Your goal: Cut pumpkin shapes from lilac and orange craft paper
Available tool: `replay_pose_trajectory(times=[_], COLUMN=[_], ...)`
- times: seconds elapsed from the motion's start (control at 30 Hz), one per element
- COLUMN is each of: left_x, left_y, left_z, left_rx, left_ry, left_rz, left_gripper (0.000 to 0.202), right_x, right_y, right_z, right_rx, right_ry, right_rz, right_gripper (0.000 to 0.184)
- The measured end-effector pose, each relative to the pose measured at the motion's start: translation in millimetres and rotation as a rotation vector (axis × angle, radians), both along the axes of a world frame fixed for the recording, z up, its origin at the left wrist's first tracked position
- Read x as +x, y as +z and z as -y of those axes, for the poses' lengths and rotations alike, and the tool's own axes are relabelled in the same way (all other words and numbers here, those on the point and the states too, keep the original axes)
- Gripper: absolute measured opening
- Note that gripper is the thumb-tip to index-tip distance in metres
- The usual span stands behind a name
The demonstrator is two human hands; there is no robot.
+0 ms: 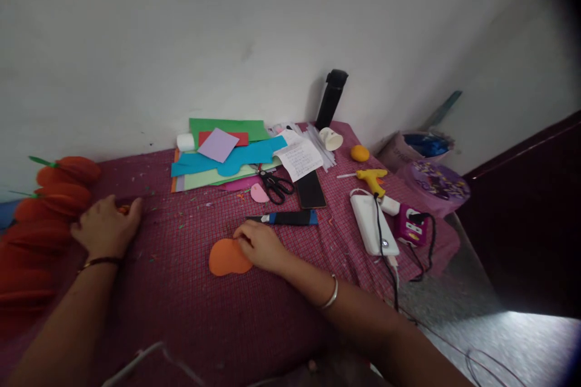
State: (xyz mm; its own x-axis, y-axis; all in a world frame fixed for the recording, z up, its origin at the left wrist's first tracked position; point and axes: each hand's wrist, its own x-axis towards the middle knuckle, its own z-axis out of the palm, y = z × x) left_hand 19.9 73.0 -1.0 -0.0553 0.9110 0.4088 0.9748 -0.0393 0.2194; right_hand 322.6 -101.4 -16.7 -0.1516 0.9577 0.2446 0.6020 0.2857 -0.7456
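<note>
My right hand (262, 246) pinches the upper right edge of an orange paper cutout (226, 257), which lies on the checked tablecloth and has a rounded, double-lobed outline. Just beyond its knuckles lies a black and blue utility knife (293, 218). On the left, my left hand (108, 225) is curled over a small orange thing (123, 210) that shows between thumb and forefinger; most of it is hidden. Beside that hand stands a row of orange paper pumpkins (49, 202) with green stems. Black scissors (276, 186) rest behind the knife, next to a pink paper piece (259, 193).
Coloured sheets (245, 157) are piled by the wall. A phone (311, 190) lies partly under a written note (302, 157). To the right are a black bottle (331, 100), paper cup (330, 139), yellow glue gun (373, 180), white power bank (373, 224) and purple socket box (412, 227) with cables.
</note>
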Motion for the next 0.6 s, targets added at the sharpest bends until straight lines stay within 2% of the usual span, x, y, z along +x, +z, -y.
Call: replay_pose_trajectory(times=[0.1,0.17,0.2,0.27,0.3,0.37,0.43,0.5,0.6], left_x=[27,60,81,125,147,184,210,225,230], left_y=[19.2,32.3,36.6,38.0,35.1,25.0,14.8,10.4,17.4], left_z=[12,20,23,29,31,33,32,27,20], left_rx=[0.209,0.252,0.205,0.019,-0.084,-0.163,-0.14,-0.122,-0.148], left_ry=[-0.137,-0.27,-0.392,-0.71,-0.884,-1.109,-1.206,-1.242,-1.195], left_rz=[0.018,-0.003,-0.043,-0.122,-0.172,-0.244,-0.302,-0.341,-0.285], left_gripper=[0.068,0.066,0.063,0.043,0.034,0.034,0.039,0.033,0.023], right_x=[-1,-2,-1,-1,-1,-1,0,0,1], right_y=[-1.7,-2.6,-2.8,-2.6,-2.2,-0.9,0.6,1.7,1.8], right_z=[0,-1,-2,-3,-3,-3,-4,-4,-6], right_rx=[-0.011,-0.013,-0.01,-0.002,-0.002,-0.011,-0.023,-0.033,-0.037], right_ry=[-0.014,-0.018,-0.014,-0.002,0.003,0.006,0.001,0.003,0.014], right_rz=[-0.01,-0.013,-0.016,-0.024,-0.028,-0.036,-0.04,-0.035,-0.036], right_gripper=[0.017,0.018,0.018,0.018,0.018,0.018,0.018,0.019,0.02])
